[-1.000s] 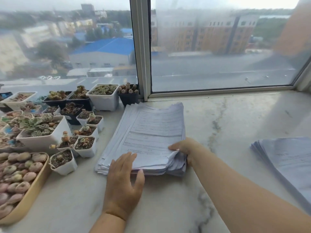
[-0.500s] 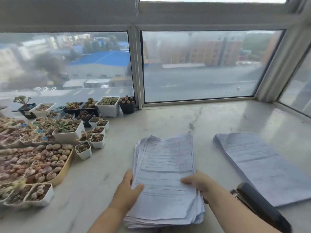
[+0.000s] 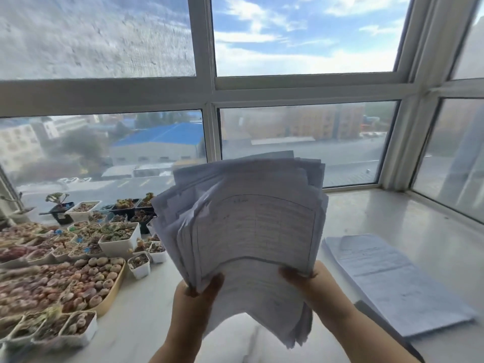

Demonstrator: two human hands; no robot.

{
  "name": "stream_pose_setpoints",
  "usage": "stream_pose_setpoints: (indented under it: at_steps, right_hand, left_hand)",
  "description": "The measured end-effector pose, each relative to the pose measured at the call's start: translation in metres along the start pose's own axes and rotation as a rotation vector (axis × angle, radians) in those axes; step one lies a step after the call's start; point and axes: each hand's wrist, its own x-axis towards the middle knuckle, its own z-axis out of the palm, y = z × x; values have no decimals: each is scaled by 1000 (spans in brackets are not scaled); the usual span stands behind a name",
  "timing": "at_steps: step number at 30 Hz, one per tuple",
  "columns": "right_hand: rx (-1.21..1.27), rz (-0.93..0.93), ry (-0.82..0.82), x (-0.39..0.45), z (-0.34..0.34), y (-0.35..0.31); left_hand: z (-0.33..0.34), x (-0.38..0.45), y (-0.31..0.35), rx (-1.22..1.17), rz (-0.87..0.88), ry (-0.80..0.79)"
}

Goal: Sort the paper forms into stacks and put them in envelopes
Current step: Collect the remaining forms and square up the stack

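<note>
A thick stack of printed paper forms is held upright in front of me above the marble sill, its sheets fanned and uneven, the lower ends drooping. My left hand grips the stack's lower left edge. My right hand grips its lower right edge. A second stack of forms lies flat on the sill to the right, apart from both hands. No envelope is in view.
Many small white and black pots of succulents and a long tan tray of round plants crowd the left of the marble sill. Window frames and glass close off the back and right side.
Both hands have lifted the stack off the sill and stood it upright in the air. The view has tilted upward, showing more window and sky.
</note>
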Motion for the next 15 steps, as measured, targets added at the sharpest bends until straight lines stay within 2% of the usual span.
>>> stream_pose_setpoints:
  at_steps: [3,7,11,15]
  right_hand:
    - [60,-39,-26,1,1,-1]
    - [274,37,-39,-3,0,20]
    - [272,64,49,-1,8,32]
    - [246,1,37,3,4,21]
  left_hand:
    - [-8,-1,7,48,50,-13]
    - [-23,0,-5,35,66,-68]
    - [-16,0,-11,-40,59,-83]
    - [-11,0,2,-87,94,-72]
